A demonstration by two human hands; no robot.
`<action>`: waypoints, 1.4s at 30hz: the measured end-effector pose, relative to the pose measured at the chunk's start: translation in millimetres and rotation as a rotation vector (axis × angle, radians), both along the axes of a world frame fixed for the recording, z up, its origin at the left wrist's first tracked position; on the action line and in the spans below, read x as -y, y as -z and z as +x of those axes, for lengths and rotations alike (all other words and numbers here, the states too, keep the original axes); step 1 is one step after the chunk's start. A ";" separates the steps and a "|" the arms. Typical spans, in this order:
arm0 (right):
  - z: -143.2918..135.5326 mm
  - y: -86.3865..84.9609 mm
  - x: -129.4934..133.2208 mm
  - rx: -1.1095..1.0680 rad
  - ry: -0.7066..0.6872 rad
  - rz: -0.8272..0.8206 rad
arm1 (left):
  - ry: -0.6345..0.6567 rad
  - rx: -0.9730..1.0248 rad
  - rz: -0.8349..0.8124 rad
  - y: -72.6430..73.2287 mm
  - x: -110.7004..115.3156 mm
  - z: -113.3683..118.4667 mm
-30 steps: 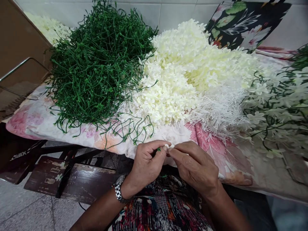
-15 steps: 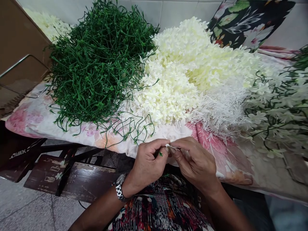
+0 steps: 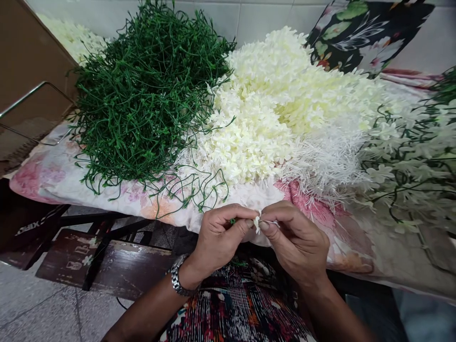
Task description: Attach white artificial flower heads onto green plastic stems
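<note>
My left hand (image 3: pixel 223 235) pinches a thin green artificial stem between thumb and forefinger; only a small green tip (image 3: pixel 232 221) shows at its fingers. Between the fingertips of both hands is a small white artificial flower (image 3: pixel 257 224), its petals spread up and down. My right hand (image 3: pixel 297 237) grips this flower with thumb and forefinger, and a thin white strand pokes out by those fingers. How stem and flower meet is hidden by the fingertips. Beyond the hands lie a big heap of green stems (image 3: pixel 149 95) and a mound of cream-white blossoms (image 3: pixel 256 128).
White spiky strands (image 3: pixel 324 161) lie in front of the blossoms. At the right are white flowers on green stems (image 3: pixel 409 166). A floral cloth (image 3: pixel 89 190) covers the table. A brown wooden bench (image 3: pixel 131 268) stands below left; a dark floral fabric (image 3: pixel 366 35) leans at the back.
My hands have shifted slightly right, and the right fingers have moved a little. The white flower's petals now show between the fingertips, where a small white bit showed before.
</note>
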State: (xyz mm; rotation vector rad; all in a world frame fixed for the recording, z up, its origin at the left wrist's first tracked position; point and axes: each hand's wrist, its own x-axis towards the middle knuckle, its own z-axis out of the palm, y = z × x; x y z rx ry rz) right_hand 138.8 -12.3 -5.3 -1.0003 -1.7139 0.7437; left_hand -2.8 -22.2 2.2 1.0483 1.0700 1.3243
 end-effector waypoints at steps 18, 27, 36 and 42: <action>-5.4 -0.4 5.8 -0.227 -0.019 -0.102 | -0.098 -0.454 0.454 -0.7 9.0 1.4; -5.7 3.9 2.9 -0.388 -0.116 -0.282 | -0.108 -0.578 0.616 5.6 9.9 -1.1; 2.3 -1.9 1.8 -0.143 -0.161 -0.182 | -0.125 -0.530 0.389 2.1 8.2 -0.2; -1.4 -1.8 1.1 0.009 -0.101 -0.046 | -0.103 -0.512 0.347 -2.7 6.6 -2.8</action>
